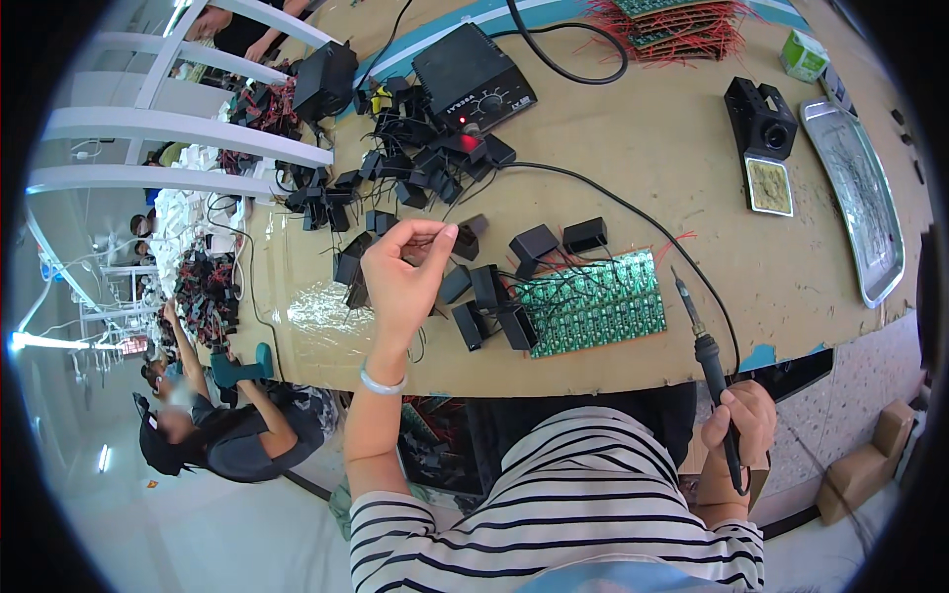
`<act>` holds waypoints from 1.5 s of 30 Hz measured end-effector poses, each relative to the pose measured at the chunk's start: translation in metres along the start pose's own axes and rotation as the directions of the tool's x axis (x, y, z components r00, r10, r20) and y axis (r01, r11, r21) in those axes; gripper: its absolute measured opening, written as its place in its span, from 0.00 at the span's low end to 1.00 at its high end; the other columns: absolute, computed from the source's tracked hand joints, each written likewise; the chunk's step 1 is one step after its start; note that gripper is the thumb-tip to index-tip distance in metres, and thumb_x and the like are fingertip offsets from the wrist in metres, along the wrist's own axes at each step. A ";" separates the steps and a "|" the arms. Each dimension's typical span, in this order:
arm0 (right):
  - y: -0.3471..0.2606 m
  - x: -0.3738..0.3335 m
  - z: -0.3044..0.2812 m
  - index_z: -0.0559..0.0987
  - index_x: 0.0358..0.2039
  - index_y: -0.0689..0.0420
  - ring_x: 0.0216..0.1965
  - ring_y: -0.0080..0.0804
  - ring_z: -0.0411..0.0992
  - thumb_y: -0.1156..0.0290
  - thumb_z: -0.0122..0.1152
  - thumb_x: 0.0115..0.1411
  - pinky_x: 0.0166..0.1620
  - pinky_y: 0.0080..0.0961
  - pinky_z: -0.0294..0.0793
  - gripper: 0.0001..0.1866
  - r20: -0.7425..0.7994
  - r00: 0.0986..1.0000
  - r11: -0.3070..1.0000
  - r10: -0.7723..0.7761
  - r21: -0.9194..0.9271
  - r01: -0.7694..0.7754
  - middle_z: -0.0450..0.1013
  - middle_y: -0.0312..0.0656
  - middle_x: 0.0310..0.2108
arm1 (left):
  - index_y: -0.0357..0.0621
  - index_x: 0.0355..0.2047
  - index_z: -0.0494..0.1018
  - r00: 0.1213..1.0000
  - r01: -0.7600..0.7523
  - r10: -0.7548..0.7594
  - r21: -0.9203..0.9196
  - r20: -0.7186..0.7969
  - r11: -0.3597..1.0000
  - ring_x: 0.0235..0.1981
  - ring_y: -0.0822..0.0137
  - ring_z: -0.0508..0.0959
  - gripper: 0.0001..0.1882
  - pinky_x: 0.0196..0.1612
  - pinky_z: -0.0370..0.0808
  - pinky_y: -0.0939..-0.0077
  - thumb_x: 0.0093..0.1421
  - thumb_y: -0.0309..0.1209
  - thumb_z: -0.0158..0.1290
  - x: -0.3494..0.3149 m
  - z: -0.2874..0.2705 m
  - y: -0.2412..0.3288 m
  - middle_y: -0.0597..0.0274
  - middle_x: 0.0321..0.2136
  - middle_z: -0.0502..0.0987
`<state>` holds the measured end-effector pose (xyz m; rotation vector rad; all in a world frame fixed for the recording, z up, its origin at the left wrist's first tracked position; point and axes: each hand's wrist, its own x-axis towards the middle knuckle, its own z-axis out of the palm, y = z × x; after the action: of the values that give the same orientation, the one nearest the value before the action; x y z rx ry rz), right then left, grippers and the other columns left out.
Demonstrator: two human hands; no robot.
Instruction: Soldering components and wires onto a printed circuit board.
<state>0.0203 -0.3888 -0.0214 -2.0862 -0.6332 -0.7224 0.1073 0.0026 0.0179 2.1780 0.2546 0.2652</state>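
My left hand (403, 279) is raised over the table with thumb and forefinger pinched together. Beside the fingertips are a small black box (469, 239) and a thin dark wire; what the fingers hold is too small to tell. In my right hand (748, 420), at the table's front edge, is a soldering iron (708, 358), its tip pointing up and away from me. Between the hands lies a green circuit board panel (598, 304) with red wires at its far edge. Several black boxes (486, 289) sit at its left side, their black wires running across it.
A black soldering station (474, 79) with a red light stands behind a heap of black boxes (410, 163). At the right are an iron holder (761, 119) with a sponge tray (769, 187) and a long metal tray (858, 198). Stacked boards (672, 30) lie at the back. Co-workers are at left.
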 end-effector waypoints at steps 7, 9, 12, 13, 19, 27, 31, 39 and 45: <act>0.001 -0.002 0.000 0.75 0.38 0.60 0.20 0.37 0.73 0.75 0.61 0.61 0.27 0.31 0.75 0.05 -0.037 0.999 0.999 0.030 0.016 -0.030 0.73 0.41 0.24 | 0.38 0.33 0.79 0.957 -0.236 0.192 -0.199 -0.219 0.951 0.46 0.69 0.79 0.04 0.52 0.73 0.76 0.62 0.25 0.62 0.012 0.008 0.015 0.54 0.44 0.82; 0.001 0.002 0.001 0.75 0.38 0.59 0.19 0.36 0.73 0.76 0.61 0.60 0.26 0.30 0.74 0.07 -0.039 0.999 0.999 0.023 0.024 -0.022 0.74 0.40 0.23 | 0.40 0.35 0.73 0.989 -0.127 0.043 -0.664 -0.142 0.737 0.52 0.61 0.79 0.03 0.62 0.71 0.63 0.69 0.24 0.53 0.019 0.007 0.019 0.47 0.48 0.80; 0.004 -0.001 0.002 0.76 0.39 0.59 0.20 0.36 0.73 0.77 0.62 0.58 0.26 0.30 0.74 0.09 -0.011 0.999 0.998 0.045 0.050 -0.044 0.74 0.39 0.23 | 0.40 0.37 0.71 0.995 -0.100 0.073 -0.796 -0.070 0.597 0.52 0.59 0.79 0.05 0.65 0.68 0.58 0.71 0.27 0.49 0.024 0.015 0.037 0.47 0.48 0.80; 0.003 0.002 0.002 0.76 0.39 0.59 0.20 0.36 0.73 0.79 0.63 0.56 0.25 0.30 0.74 0.10 -0.011 0.999 0.998 0.047 0.044 -0.047 0.74 0.39 0.23 | 0.40 0.39 0.70 0.995 -0.097 0.087 -0.790 -0.056 0.605 0.51 0.59 0.79 0.05 0.66 0.65 0.54 0.73 0.28 0.48 0.024 0.020 0.043 0.49 0.44 0.81; 0.009 -0.003 -0.001 0.76 0.40 0.59 0.20 0.36 0.74 0.79 0.64 0.54 0.26 0.28 0.75 0.12 -0.024 0.998 0.997 0.054 0.048 -0.052 0.75 0.39 0.24 | 0.40 0.36 0.70 0.966 -0.005 0.224 -0.851 0.132 0.524 0.39 0.68 0.77 0.06 0.65 0.68 0.55 0.72 0.27 0.48 0.039 0.045 0.054 0.60 0.33 0.77; 0.013 0.007 0.007 0.75 0.33 0.64 0.17 0.37 0.72 0.78 0.61 0.58 0.22 0.29 0.72 0.04 -0.007 0.998 0.995 0.060 0.085 -0.059 0.73 0.42 0.21 | 0.44 0.42 0.81 0.488 -0.814 0.599 0.085 0.635 0.574 0.28 0.64 0.76 0.12 0.53 0.67 0.66 0.57 0.23 0.56 0.021 0.083 0.084 0.63 0.26 0.72; 0.016 0.007 0.014 0.76 0.33 0.64 0.17 0.36 0.72 0.80 0.62 0.56 0.22 0.28 0.71 0.04 -0.002 0.998 0.993 0.056 0.107 -0.056 0.74 0.42 0.21 | 0.42 0.41 0.81 0.404 -0.881 0.534 0.159 0.742 0.446 0.27 0.62 0.76 0.15 0.46 0.66 0.67 0.54 0.25 0.54 0.018 0.100 0.083 0.63 0.25 0.73; 0.022 0.007 0.027 0.78 0.36 0.61 0.19 0.32 0.73 0.83 0.68 0.48 0.23 0.25 0.73 0.13 0.000 0.998 0.989 0.061 0.138 -0.061 0.75 0.38 0.24 | 0.44 0.36 0.81 0.400 -0.893 0.509 0.200 0.763 0.403 0.28 0.63 0.76 0.08 0.47 0.67 0.67 0.54 0.27 0.60 0.018 0.116 0.069 0.63 0.24 0.73; 0.022 0.008 0.034 0.78 0.33 0.61 0.19 0.31 0.73 0.83 0.68 0.49 0.23 0.25 0.73 0.11 -0.003 0.998 0.986 0.059 0.156 -0.058 0.74 0.38 0.23 | 0.41 0.24 0.76 0.402 -0.894 0.574 0.169 0.713 0.416 0.26 0.60 0.77 0.03 0.46 0.66 0.66 0.51 0.23 0.53 0.016 0.120 0.068 0.59 0.22 0.74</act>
<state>0.0496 -0.3715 -0.0451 -1.9496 -0.6022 -0.6268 0.1621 -0.1250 0.0063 2.6707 -1.2706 0.0319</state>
